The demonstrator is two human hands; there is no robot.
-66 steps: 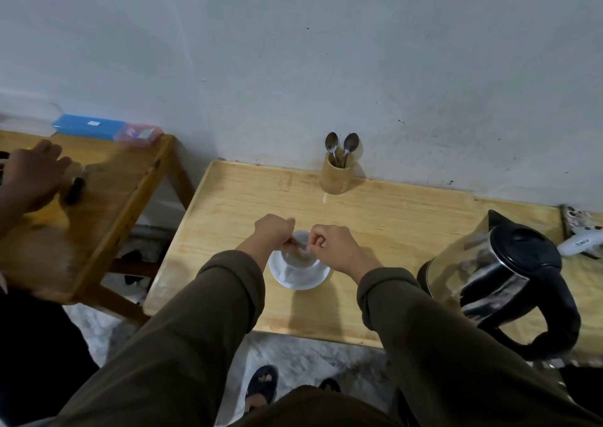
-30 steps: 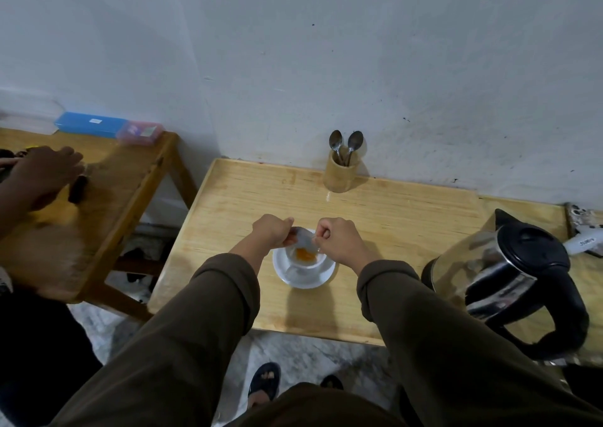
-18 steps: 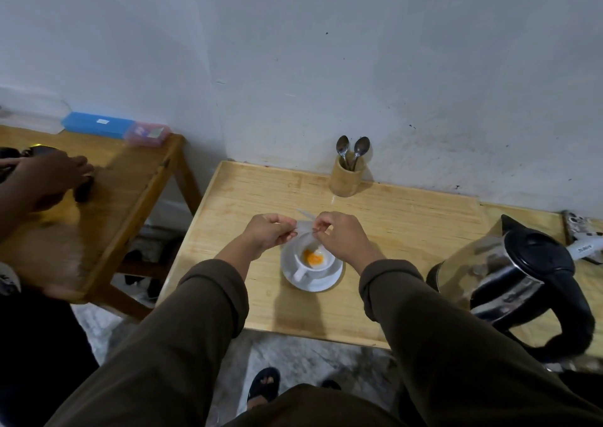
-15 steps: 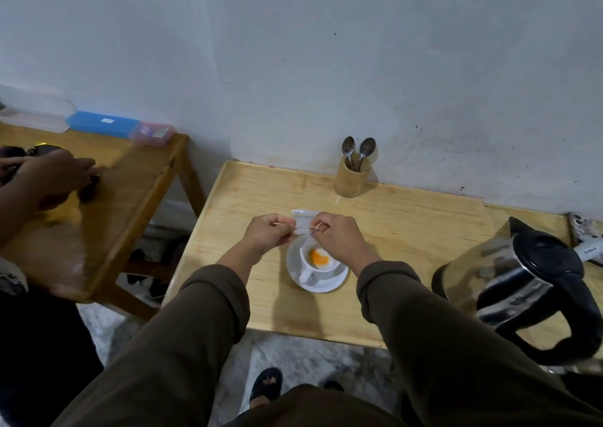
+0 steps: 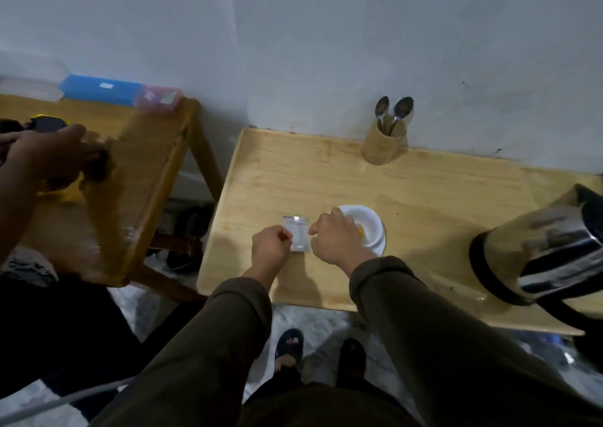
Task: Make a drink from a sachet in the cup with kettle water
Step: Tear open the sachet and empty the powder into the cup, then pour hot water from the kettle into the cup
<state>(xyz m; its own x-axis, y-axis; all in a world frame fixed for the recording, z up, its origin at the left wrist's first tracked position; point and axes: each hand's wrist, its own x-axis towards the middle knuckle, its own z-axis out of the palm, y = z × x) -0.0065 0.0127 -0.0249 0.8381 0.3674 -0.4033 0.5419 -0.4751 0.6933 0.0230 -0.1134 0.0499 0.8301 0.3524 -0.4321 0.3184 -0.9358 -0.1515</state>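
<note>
The white cup (image 5: 367,223) stands on its saucer (image 5: 381,245) on the wooden table (image 5: 424,204), with orange powder in the bottom. The small silvery sachet (image 5: 298,238) lies flat on the table just left of the cup. My left hand (image 5: 270,251) is closed at the sachet's left edge. My right hand (image 5: 336,241) pinches its right edge and hides part of the cup. The steel kettle (image 5: 541,247) with its black lid stands at the table's right end, away from both hands.
A wooden holder (image 5: 384,144) with two spoons stands at the back against the wall. Left of a gap is a second wooden table (image 5: 153,165), where another person's hand (image 5: 49,152) handles a dark object; a blue box (image 5: 101,89) lies at its back.
Both hands have carried the sachet from above the cup down to the table on the cup's left. Orange powder now lies in the cup. The camera has shifted left.
</note>
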